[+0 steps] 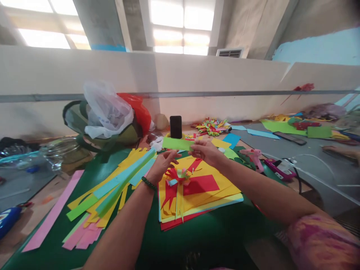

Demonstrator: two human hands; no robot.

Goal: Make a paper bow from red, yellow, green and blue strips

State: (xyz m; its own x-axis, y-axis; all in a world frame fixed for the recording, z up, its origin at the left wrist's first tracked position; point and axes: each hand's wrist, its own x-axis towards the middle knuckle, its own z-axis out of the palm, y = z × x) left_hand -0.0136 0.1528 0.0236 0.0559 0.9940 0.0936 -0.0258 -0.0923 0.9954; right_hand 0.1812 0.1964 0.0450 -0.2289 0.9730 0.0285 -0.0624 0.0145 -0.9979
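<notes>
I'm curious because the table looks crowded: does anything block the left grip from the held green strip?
Nothing visible does: the left grip shows just below the strip, whose right end the right grip holds.

The light-green strip (176,144) is matt paper, smooth and flat; the yellow sheets (225,193) look equally matt; the white bag (108,112) is thin plastic – crinkled and translucent; the glue gun (254,156) is smooth pink plastic; the smartphone (176,126) has a smooth, dark front; the bead bracelet (149,183) looks glossy – the pillar (98,22) rough, dull concrete.
</notes>
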